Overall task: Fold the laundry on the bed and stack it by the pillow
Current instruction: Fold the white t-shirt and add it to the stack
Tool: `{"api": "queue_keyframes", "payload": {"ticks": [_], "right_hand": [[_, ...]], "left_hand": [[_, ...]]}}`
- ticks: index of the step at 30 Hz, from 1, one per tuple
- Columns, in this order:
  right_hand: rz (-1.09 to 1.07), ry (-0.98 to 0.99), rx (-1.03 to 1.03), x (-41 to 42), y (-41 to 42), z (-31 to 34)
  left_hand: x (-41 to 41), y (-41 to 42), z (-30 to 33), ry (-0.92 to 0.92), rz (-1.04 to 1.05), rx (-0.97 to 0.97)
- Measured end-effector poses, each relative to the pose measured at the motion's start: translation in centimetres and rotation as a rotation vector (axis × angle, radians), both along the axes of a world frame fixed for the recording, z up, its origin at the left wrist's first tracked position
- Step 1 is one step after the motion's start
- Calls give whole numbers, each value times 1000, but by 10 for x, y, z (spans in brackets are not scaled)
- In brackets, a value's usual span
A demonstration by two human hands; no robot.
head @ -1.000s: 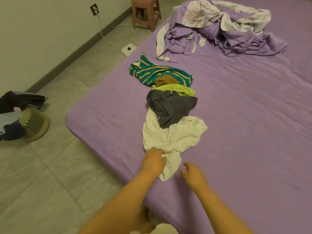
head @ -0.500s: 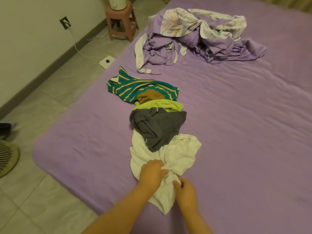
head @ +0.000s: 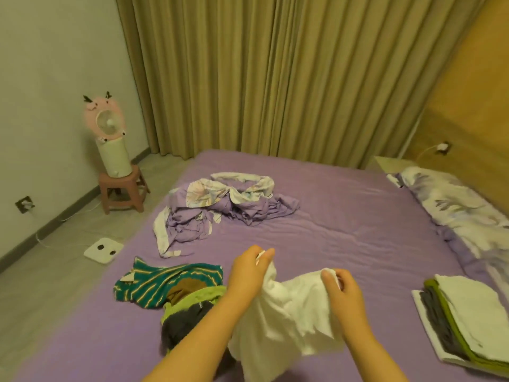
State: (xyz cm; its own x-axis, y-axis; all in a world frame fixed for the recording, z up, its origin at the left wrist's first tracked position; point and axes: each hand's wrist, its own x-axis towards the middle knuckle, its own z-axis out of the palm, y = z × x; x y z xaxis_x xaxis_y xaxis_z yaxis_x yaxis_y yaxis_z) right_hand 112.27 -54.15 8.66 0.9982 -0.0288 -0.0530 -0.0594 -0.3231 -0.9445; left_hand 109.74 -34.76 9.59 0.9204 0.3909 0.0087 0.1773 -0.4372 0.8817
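Hands are gripping a white garment [head: 286,312] above the bed's [head: 344,230] near edge, left hand [head: 252,268] and right hand [head: 343,290] each pinching its top edge, beside the unfolded clothes pile [head: 170,288].

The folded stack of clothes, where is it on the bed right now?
In the head view the folded stack lies at the right edge of the purple bed, just below the flowered pillow and right of the right hand.
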Motion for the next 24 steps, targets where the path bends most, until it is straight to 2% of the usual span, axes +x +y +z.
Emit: {"api": "queue_keyframes", "payload": {"ticks": [3,8,11,15,17,19,21,23,24], "right_hand": [[-38,-125,46,15,-19,83],[-81,-214,226,32,-48,202],[-20,-250,331,35,-60,259],[65,-314,346,33,-72,321],[94,-340,352,30,-77,344],[126,-356,341,25,-81,362],[146,-366,323,21,-85,374],[186,-370,316,18,-92,379],[203,-376,303,17,-96,378]], "left_hand": [[23,-10,64,-143,-27,-60],[47,-33,157,-328,-108,-68],[55,-48,206,-379,-130,12],[62,-79,265,-417,-131,226],[56,-98,291,-524,-93,251],[45,-118,312,-615,-215,111],[35,-138,321,-589,-493,-5],[37,-151,319,-612,-635,94],[41,-154,317,-662,-596,138]]}}
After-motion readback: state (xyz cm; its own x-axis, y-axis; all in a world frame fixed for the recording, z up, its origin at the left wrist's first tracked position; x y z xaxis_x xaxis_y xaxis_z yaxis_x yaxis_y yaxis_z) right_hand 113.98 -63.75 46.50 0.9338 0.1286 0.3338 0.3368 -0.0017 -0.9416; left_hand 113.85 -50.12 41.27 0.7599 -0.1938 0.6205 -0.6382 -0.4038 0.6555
